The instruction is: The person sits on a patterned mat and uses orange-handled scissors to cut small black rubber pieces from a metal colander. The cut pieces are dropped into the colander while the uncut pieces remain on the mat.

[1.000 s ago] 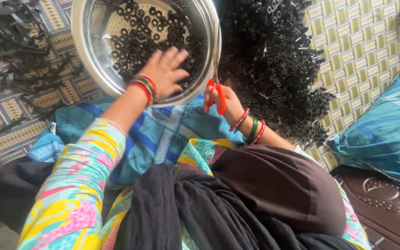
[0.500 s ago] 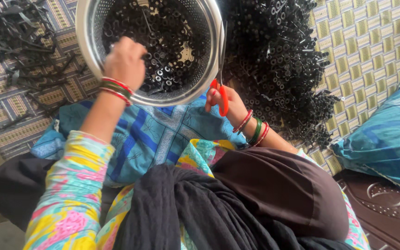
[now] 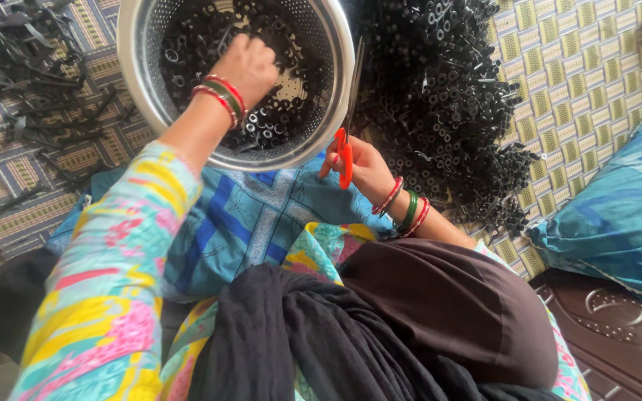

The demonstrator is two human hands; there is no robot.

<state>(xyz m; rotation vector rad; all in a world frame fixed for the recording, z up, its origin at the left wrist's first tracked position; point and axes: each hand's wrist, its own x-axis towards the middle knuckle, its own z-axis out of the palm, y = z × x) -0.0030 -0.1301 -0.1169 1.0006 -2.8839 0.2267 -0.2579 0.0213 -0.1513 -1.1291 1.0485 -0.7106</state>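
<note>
A round steel colander (image 3: 143, 89) sits in front of me, part filled with small black rubber rings (image 3: 276, 119). My left hand (image 3: 245, 65), with red and green bangles at the wrist, reaches down into the colander, its fingers curled among the rings. My right hand (image 3: 365, 167) rests beside the colander's right rim and grips orange-handled scissors (image 3: 346, 145), whose blades point up along the rim. Whether the left hand holds any rings is hidden.
A big heap of black rings (image 3: 447, 104) lies on the patterned mat to the right. Black strips (image 3: 24, 67) are scattered at the far left. A blue cloth (image 3: 261, 215) covers my lap, and a blue cushion (image 3: 618, 215) lies at the right.
My left hand moved from the colander's near rim to its left side, then deeper into the middle among the rings. My right hand with the scissors stayed in place.
</note>
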